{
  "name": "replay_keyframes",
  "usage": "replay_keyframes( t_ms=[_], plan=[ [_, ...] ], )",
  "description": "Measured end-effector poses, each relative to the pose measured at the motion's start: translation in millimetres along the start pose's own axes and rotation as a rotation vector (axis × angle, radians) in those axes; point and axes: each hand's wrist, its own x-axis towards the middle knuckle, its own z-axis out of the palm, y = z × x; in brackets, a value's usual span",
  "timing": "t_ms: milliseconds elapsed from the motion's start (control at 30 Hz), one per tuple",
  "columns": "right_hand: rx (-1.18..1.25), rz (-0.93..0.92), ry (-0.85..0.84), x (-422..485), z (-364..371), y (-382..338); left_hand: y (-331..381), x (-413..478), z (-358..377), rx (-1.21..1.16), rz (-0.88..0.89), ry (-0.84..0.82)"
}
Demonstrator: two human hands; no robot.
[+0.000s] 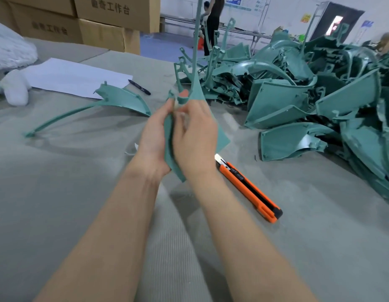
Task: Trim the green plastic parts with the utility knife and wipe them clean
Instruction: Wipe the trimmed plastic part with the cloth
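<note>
**Bare blade beside the wrist while both hands are busy**

We hold the green part [220,141] on end above the middle of the bench [69,192]. The left hand [154,138] curls its fingers round the part's lower edge. The right hand [195,136] grips the upper body, with the thumb pinching near the top. Something pale shows between the fingers, too blurred to name. The part's thin stem [195,40] rises well above both hands.

The utility knife [248,188] lies on the bench just beside the right wrist. Its blade [218,159] is slid out and points toward the far edge. That is our main worry: reaching for it without looking, or lowering the wrist, could bring skin onto the edge. The stem looks slender enough to flex or snap if we twist hard. The pile of green parts [320,94] toward the far right corner looks loosely stacked, and a swinging stem could snag it and drag pieces down.
</note>
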Motion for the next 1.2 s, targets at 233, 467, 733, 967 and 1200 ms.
replay_keyframes(
  t_ms=[233,467,733,967,1200],
  plan=[
    [0.05,-0.087,-0.021,-20,13,-18,4,1,-7,-0.054,0.012,-0.002],
    [-0.018,0.358,-0.019,46,-18,46,-1,2,-2,0.066,0.053,0.031],
    [0.104,0.118,-0.119,10,-17,10,-8,7,0,0.088,0.031,0.066],
    [-0.127,0.19,0.016,21,-13,22,-5,3,10,0.045,0.039,-0.022],
    [-0.069,0.057,0.008,9,-10,8,-4,-4,9,0.001,0.046,-0.079]
  ],
)
